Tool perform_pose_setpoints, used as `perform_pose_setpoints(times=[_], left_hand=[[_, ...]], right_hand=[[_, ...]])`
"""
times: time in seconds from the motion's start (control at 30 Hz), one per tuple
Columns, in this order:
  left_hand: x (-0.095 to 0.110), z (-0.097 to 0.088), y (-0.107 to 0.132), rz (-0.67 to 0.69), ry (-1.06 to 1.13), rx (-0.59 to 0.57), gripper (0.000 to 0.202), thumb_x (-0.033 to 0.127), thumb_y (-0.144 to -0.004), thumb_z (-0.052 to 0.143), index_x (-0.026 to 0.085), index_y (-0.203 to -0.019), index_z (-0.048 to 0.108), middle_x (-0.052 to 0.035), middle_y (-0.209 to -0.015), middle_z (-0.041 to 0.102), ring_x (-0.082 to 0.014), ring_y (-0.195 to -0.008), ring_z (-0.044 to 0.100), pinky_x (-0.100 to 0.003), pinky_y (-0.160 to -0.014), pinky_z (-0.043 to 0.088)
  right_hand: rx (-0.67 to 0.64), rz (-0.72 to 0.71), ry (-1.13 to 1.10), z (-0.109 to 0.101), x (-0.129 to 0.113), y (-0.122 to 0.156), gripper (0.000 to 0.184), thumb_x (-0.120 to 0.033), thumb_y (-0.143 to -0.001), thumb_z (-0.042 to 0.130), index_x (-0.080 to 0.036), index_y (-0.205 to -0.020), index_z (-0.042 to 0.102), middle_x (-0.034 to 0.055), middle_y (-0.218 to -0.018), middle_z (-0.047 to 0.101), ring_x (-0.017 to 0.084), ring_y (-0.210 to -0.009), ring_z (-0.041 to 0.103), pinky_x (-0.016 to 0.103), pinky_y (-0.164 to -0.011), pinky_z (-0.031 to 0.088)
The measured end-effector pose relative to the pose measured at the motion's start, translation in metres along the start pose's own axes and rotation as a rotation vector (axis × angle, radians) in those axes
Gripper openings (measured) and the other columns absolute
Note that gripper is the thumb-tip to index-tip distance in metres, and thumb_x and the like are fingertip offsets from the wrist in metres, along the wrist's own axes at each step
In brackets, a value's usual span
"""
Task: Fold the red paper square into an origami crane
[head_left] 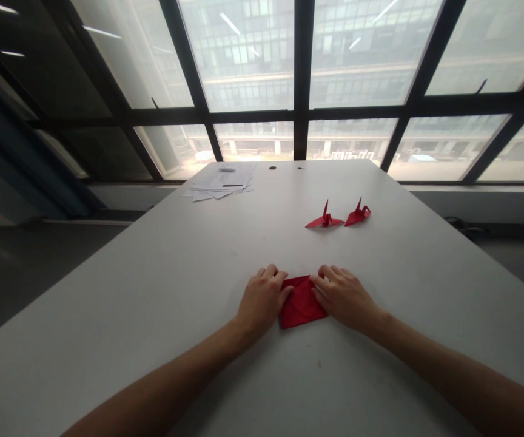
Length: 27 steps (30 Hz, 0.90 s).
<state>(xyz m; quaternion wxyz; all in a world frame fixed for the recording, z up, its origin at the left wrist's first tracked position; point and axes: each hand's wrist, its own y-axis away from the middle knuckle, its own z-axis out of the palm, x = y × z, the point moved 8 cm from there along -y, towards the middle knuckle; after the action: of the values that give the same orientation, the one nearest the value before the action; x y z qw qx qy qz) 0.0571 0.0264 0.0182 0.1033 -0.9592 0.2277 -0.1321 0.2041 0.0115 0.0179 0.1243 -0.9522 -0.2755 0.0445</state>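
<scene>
A wide grey desk [153, 291] runs up to tall windows. From my station I see the folded red paper [301, 303] lying flat on it, with the left hand [262, 300] pressing its left edge and the right hand [344, 297] its right, both spread and gripping nothing. Beyond the paper stand a red crane [325, 220] and a second crane [358, 214]; farther beyond, leftward, lie white sheets [223, 181]. I judge two cranes done and this piece only at an early flat fold.

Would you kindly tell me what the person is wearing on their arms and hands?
Nothing that shows. The left hand and right hand are bare, with no gloves, rings or watch visible. Both forearms are uncovered as far as the picture's edge; no sleeve is in view.
</scene>
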Motion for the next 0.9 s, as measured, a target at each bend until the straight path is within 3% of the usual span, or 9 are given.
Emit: perform_pose_setpoints(times=[0.33, 0.6, 0.73, 0.8, 0.9], left_hand=[[0.006, -0.001, 0.001, 0.032, 0.083, 0.005, 0.002, 0.019, -0.092, 0.063, 0.021, -0.093, 0.063, -0.0040, -0.098, 0.056, -0.0201, -0.090, 0.057, -0.034, -0.084, 0.049], [0.010, 0.001, -0.003, 0.087, 0.298, 0.051, 0.008, 0.012, -0.091, 0.058, 0.020, -0.091, 0.061, -0.0045, -0.097, 0.057, -0.0192, -0.091, 0.057, -0.034, -0.087, 0.050], [0.017, 0.007, -0.004, 0.166, 0.420, 0.027, 0.021, 0.012, -0.093, 0.054, 0.022, -0.106, 0.067, -0.0052, -0.100, 0.060, -0.0186, -0.094, 0.059, -0.033, -0.091, 0.050], [0.021, 0.008, -0.004, 0.214, 0.420, 0.018, 0.027, 0.012, -0.095, 0.052, 0.024, -0.112, 0.068, -0.0051, -0.101, 0.062, -0.0182, -0.095, 0.059, -0.033, -0.092, 0.050], [0.026, 0.008, -0.003, 0.273, 0.381, 0.009, 0.027, 0.013, -0.098, 0.050, 0.025, -0.106, 0.072, -0.0043, -0.101, 0.063, -0.0177, -0.096, 0.058, -0.031, -0.091, 0.050]], right_hand=[[-0.002, 0.001, 0.003, -0.001, 0.001, 0.001, 0.015, -0.022, -0.096, 0.052, -0.022, -0.104, 0.064, 0.0075, -0.102, 0.062, 0.021, -0.090, 0.056, 0.033, -0.081, 0.039], [0.000, -0.005, 0.013, -0.003, 0.001, 0.002, 0.015, -0.023, -0.096, 0.052, -0.022, -0.104, 0.065, 0.0080, -0.101, 0.062, 0.022, -0.089, 0.056, 0.034, -0.081, 0.040], [0.007, -0.006, 0.015, -0.002, 0.001, 0.002, 0.016, -0.023, -0.096, 0.052, -0.023, -0.106, 0.065, 0.0080, -0.101, 0.062, 0.022, -0.089, 0.056, 0.033, -0.080, 0.039], [0.006, -0.008, 0.011, -0.002, 0.001, 0.002, 0.017, -0.022, -0.096, 0.052, -0.023, -0.108, 0.065, 0.0080, -0.101, 0.062, 0.021, -0.089, 0.056, 0.033, -0.080, 0.039], [0.003, -0.006, 0.008, -0.003, 0.001, 0.003, 0.017, -0.022, -0.097, 0.051, -0.022, -0.107, 0.065, 0.0081, -0.101, 0.062, 0.021, -0.088, 0.056, 0.033, -0.079, 0.040]])
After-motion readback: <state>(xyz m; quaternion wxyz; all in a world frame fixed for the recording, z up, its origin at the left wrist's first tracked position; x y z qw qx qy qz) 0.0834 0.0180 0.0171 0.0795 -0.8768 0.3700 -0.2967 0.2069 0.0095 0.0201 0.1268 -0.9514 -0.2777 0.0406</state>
